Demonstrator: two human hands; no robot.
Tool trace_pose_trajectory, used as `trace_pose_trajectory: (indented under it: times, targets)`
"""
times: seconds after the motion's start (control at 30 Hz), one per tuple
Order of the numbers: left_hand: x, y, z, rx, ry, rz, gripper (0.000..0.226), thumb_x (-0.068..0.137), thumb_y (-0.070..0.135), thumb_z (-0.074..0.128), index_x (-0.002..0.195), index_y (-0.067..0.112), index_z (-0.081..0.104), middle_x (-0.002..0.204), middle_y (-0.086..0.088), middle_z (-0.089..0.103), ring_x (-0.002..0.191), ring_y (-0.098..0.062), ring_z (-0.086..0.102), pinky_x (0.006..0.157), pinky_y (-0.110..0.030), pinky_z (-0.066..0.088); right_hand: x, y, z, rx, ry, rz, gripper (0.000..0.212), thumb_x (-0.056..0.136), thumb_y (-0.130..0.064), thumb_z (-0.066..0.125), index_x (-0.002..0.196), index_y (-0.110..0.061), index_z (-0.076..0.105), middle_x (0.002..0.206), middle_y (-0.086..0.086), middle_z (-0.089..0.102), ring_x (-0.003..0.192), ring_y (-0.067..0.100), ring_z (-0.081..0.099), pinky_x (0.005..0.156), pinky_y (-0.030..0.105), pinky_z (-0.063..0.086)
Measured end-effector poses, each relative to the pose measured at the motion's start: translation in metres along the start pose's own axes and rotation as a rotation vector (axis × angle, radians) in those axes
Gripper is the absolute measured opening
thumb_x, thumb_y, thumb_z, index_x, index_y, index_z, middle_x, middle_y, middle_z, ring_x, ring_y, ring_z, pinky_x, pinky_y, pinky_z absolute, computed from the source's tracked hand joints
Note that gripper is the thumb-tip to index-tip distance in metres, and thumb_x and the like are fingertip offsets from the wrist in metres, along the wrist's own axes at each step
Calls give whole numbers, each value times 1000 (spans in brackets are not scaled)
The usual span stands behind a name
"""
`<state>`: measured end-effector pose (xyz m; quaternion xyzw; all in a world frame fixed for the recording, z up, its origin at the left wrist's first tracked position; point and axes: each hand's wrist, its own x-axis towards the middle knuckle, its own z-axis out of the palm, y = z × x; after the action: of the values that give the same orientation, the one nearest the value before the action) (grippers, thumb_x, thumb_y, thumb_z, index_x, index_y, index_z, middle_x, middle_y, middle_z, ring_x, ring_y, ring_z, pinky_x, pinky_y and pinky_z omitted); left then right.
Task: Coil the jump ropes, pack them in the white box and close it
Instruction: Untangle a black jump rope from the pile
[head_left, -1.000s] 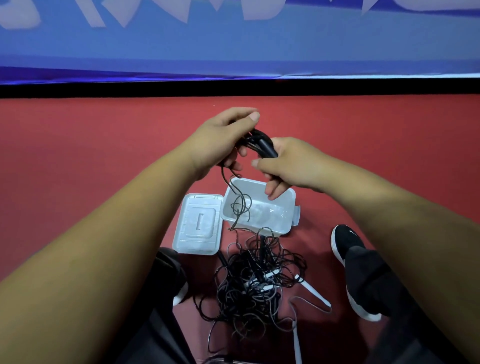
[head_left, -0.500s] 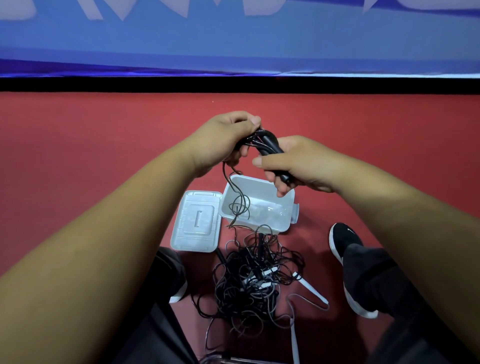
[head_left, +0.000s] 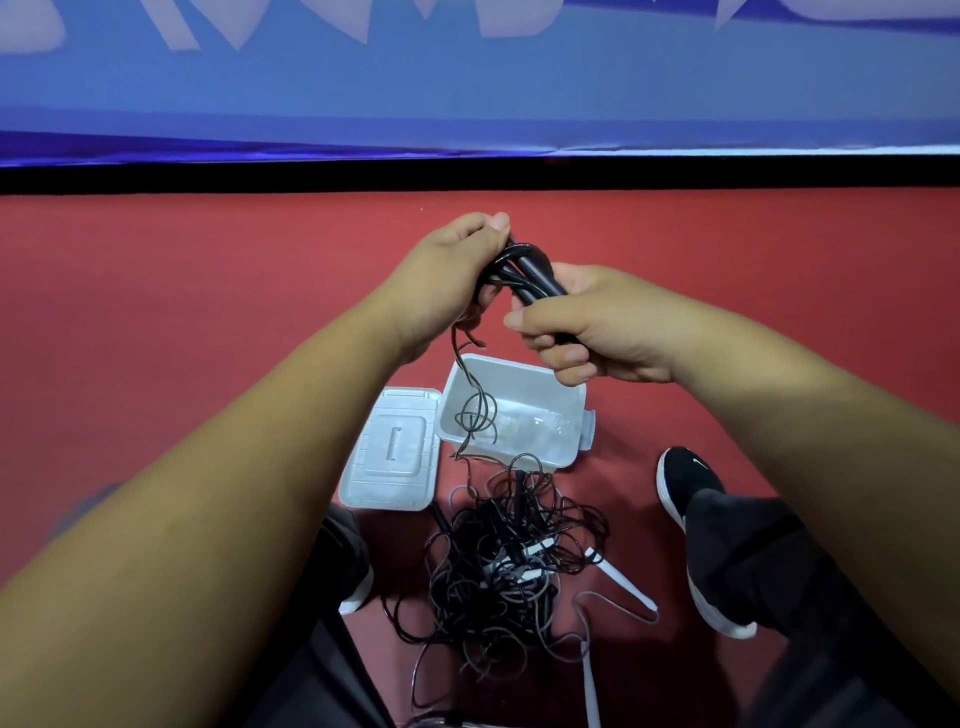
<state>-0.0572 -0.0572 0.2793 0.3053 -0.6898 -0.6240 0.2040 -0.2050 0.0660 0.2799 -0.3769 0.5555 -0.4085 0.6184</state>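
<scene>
From the head view, both hands are held up above the white box (head_left: 519, 365), which stands open on the red floor (head_left: 208, 291). The right hand (head_left: 597, 322) is closed round the black handles (head_left: 540, 273). The left hand (head_left: 447, 280) is curled round the rope loops at their top end, probably to keep the coil from springing loose. A loose cord (head_left: 470, 384) hangs from the left hand across the box mouth, so a finished coil would drop straight in. The lid (head_left: 395, 457) lies flat just left of the box, clear of the opening. In front of the box sits the tangle of ropes (head_left: 509, 561), none of them coiled yet, so most of the task seems to remain.
</scene>
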Motion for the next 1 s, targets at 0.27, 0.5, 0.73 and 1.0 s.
trace_pose_trajectory:
  times: [0.27, 0.5, 0.73, 1.0]
  targets:
    - [1, 1, -3, 79, 21, 67, 30, 111, 41, 46, 96, 16, 54, 63, -7, 43, 51, -17, 30, 52, -32, 24, 1, 0, -4, 73, -13, 33, 20, 100, -14, 71, 99, -20, 52, 79, 3, 47, 58, 10, 35, 43, 18, 27]
    - [2, -1, -4, 51, 20, 79, 30, 110, 42, 46, 99, 16, 56, 65, -5, 43, 54, -16, 32, 52, -31, 26, -4, -7, -4, 67, -51, 60, 17, 103, -16, 67, 110, -20, 52, 81, 1, 51, 58, 6, 35, 39, 14, 23]
    - [4, -3, -4, 4, 39, 62, 27, 110, 43, 46, 99, 20, 57, 65, -2, 45, 54, -16, 33, 51, -27, 27, 1, -6, -4, 35, 27, 32, 20, 102, -14, 66, 121, -15, 61, 82, 0, 55, 56, 7, 36, 41, 18, 27]
    - [5, -1, -14, 102, -29, 41, 27, 110, 39, 50, 96, 18, 61, 68, -4, 45, 55, -16, 33, 54, -29, 27, 0, -2, -6, -2, 55, 53, 30, 102, -8, 66, 131, 0, 63, 82, 2, 54, 61, 7, 43, 41, 17, 32]
